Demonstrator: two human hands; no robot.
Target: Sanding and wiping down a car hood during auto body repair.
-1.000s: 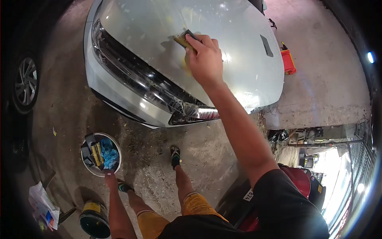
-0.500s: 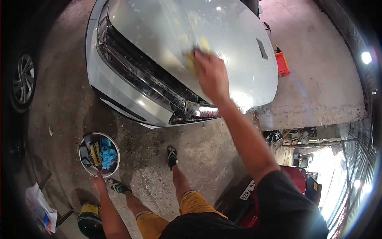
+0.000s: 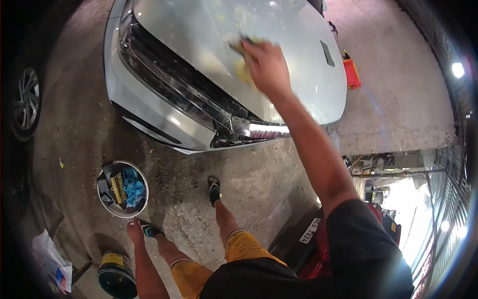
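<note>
My right hand (image 3: 269, 65) is over the pale silver-white car hood (image 3: 184, 30), fingers closed round a small dark pad with a yellowish edge (image 3: 237, 47). Motion blurs the pad, so its exact kind is unclear. Yellowish smears and whitish patches mark the hood around it. My left hand (image 3: 134, 230) hangs low beside the near rim of a round basin (image 3: 101, 199); its fingers are too small and indistinct to read. Inside the basin lie a blue cloth (image 3: 133, 187), yellow bar-shaped pieces (image 3: 118, 188) and dark blocks (image 3: 104, 189).
A dark bucket with a yellow label (image 3: 112, 276) stands beside my left forearm, near a white plastic bag (image 3: 50, 259). Another car's wheel (image 3: 26, 102) is at the far left. A red car (image 3: 318, 249) sits behind me on the right. Beyond the hood is a red-orange container (image 3: 351, 74).
My right hand has shifted slightly up across the hood with the pad. My left hand has moved a little right along the basin's near side. The whole view has shifted slightly.
</note>
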